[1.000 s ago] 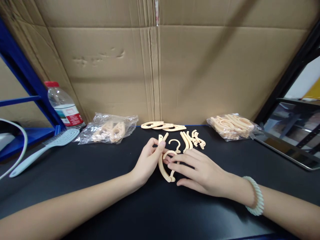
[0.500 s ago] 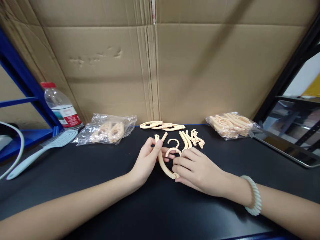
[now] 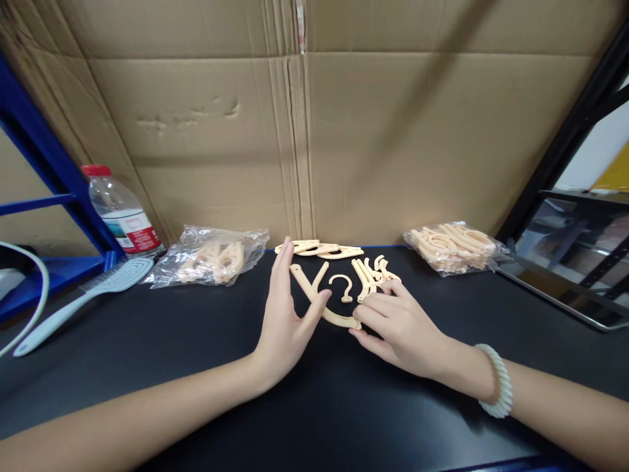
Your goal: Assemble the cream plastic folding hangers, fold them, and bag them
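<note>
A cream curved hanger arm (image 3: pixel 339 320) is tilted in front of me, its far end pointing up and left. My right hand (image 3: pixel 400 328) pinches its near right end between thumb and fingers; the joint there is partly hidden by the fingers. My left hand (image 3: pixel 287 321) is open beside the arm, thumb and fingers spread, holding nothing. Just beyond lie a loose hanger hook (image 3: pixel 348 288) and another straight-ended arm (image 3: pixel 321 274). More hanger arms (image 3: pixel 362 275) and small hooks (image 3: pixel 383 266) lie past my right hand, partly covered by it.
Folded hangers (image 3: pixel 339 251) lie by the cardboard wall (image 3: pixel 206 144). Plastic bags of hanger parts stand left (image 3: pixel 216 259) and right (image 3: pixel 455 248). A hairbrush (image 3: pixel 120 274) and a bottle (image 3: pixel 122 216) are far left; a flat glossy panel (image 3: pixel 560 292) is at right.
My left hand has let go of the hanger arm and opened. The arm has swung flatter and my right hand, still on its end, has shifted slightly right and up.
</note>
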A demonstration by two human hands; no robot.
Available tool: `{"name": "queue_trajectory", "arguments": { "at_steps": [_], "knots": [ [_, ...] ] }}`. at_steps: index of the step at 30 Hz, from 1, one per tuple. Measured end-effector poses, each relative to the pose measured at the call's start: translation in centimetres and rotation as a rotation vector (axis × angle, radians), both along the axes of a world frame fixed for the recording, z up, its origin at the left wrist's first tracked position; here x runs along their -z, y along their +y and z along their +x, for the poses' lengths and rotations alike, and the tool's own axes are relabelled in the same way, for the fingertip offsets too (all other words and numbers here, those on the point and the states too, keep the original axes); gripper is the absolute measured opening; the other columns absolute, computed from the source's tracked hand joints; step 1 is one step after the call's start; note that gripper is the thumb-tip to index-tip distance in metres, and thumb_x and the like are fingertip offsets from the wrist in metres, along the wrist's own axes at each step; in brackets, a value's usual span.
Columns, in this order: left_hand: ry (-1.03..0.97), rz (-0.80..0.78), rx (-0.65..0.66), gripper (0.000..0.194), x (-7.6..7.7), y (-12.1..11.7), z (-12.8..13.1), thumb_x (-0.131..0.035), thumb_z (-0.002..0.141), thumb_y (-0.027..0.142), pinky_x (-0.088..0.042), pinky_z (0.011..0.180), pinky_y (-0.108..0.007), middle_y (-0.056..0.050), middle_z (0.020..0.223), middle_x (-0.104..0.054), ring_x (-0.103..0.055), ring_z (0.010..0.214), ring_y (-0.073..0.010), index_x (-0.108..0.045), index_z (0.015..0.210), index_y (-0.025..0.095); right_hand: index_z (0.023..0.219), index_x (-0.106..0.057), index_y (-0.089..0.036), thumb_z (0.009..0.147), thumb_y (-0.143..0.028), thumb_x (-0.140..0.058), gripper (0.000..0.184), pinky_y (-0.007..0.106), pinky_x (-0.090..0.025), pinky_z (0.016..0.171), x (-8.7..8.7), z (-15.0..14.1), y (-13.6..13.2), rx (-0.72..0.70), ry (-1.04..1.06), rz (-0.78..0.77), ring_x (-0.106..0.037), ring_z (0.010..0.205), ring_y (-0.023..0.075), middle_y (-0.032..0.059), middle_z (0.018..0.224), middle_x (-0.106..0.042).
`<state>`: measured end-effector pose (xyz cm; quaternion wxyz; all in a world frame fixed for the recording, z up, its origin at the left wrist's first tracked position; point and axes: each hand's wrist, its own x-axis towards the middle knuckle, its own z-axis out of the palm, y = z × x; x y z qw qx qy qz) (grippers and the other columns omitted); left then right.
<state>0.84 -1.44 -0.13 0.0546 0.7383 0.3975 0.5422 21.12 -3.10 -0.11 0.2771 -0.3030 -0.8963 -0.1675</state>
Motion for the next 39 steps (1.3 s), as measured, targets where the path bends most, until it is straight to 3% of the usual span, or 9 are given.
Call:
{"name": "queue_trajectory", "arguments": {
  "at_steps": [4,8,11,16,25,31,39],
  "knots": [
    [0.222,0.245,-0.038,0.074,-0.2,-0.3,-0.1,-0.062,0.087,0.027,-0.02,0.114,-0.053,-0.015,0.155,-0.02,-0.018,0.143,-0.03,-0.019,0.147,0.024,0.072,-0.049,-0.018,0.091,-0.019,-0.047,0.019,0.029,-0.03,0.071,0.1,0.0,-0.1,-0.003,0.079,-0.043,-0.042,0.058,0.0107,-0.0034,0.064,-0.053],
    [0.489,0.359,0.131,0.041,0.1,-0.4,0.0,-0.055,0.09,0.018,-0.022,0.114,-0.05,-0.013,0.134,-0.054,-0.044,0.13,-0.026,-0.045,0.13,0.019,0.074,-0.049,-0.018,0.091,-0.019,-0.05,0.017,0.029,-0.03,0.071,0.3,0.0,0.0,-0.02,0.136,-0.044,-0.041,0.057,0.0105,-0.0039,0.064,-0.053],
    [0.57,0.332,0.239,0.023,0.3,-0.4,0.1,-0.051,0.092,0.015,-0.029,0.111,-0.043,-0.006,0.111,-0.068,-0.06,0.11,-0.0189,-0.054,0.115,0.018,0.076,-0.05,-0.017,0.092,-0.019,-0.05,0.016,0.029,-0.03,0.071,0.4,0.0,0.0,-0.026,0.131,-0.03,-0.041,0.057,0.0104,-0.0037,0.065,-0.054],
    [0.575,0.174,0.303,0.006,0.4,-0.2,0.3,-0.047,0.095,0.015,-0.043,0.087,-0.034,-0.001,0.093,-0.067,-0.063,0.087,-0.0147,-0.052,0.096,0.019,0.074,-0.05,-0.017,0.093,-0.02,-0.051,0.019,0.03,-0.029,0.071,0.3,0.0,-0.2,-0.03,0.082,0.023,-0.043,0.059,0.0111,-0.0029,0.067,-0.056],
    [0.685,0.07,0.276,0.016,1.0,0.1,0.3,-0.038,0.097,0.018,-0.039,0.071,-0.034,0.0,0.074,-0.063,-0.058,0.065,-0.0149,-0.046,0.084,0.017,0.074,-0.052,-0.017,0.092,-0.021,-0.052,0.018,0.033,-0.029,0.079,0.6,0.0,-0.4,-0.042,0.087,-0.009,-0.047,0.061,0.0114,-0.0025,0.067,-0.057],
    [0.647,0.059,0.333,0.016,0.9,-0.1,0.1,-0.04,0.096,0.015,-0.036,0.071,-0.032,0.001,0.075,-0.062,-0.057,0.065,-0.0128,-0.047,0.082,0.017,0.072,-0.05,-0.018,0.085,-0.025,-0.063,0.019,0.033,-0.028,0.077,0.4,-0.1,-0.1,-0.072,0.21,-0.285,-0.04,0.053,0.0086,-0.0067,0.06,-0.054],
    [0.654,0.164,0.311,0.023,0.8,-0.4,0.0,-0.035,0.097,0.015,-0.036,0.071,-0.031,0.001,0.074,-0.063,-0.054,0.064,-0.012,-0.049,0.08,0.017,0.067,-0.053,-0.019,0.081,-0.028,-0.066,0.021,0.032,-0.035,0.071,0.2,-0.2,0.0,-0.05,0.356,-0.545,-0.045,0.059,0.0116,-0.003,0.066,-0.059]
  ]
}}
